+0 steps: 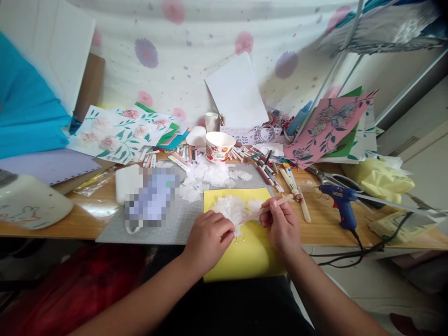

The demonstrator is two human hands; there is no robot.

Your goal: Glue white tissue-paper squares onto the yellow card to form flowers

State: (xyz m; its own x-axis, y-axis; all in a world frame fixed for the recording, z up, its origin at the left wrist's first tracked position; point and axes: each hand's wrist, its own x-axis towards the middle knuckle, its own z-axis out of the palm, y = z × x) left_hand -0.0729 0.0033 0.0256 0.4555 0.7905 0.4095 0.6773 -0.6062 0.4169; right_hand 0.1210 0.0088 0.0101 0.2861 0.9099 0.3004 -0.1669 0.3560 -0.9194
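A yellow card (pixel 241 256) lies in front of me, half over the table's edge. On its upper part sits a cluster of white tissue pieces (pixel 233 208). My left hand (pixel 209 236) is curled, knuckles up, with its fingers pressing on the left side of that cluster. My right hand (pixel 282 224) is closed round a thin wooden stick (pixel 280 202), and the stick's tip points left into the tissue pieces.
A grey cutting mat (pixel 182 219) lies under the card, with loose white tissue squares (pixel 210 179) on it. Behind stand a patterned paper cup (pixel 219 145) and several pens (pixel 261 161). A blue glue gun (pixel 340 199) and scissors (pixel 332 178) lie to the right. Flower cards (pixel 112 133) lie at the left.
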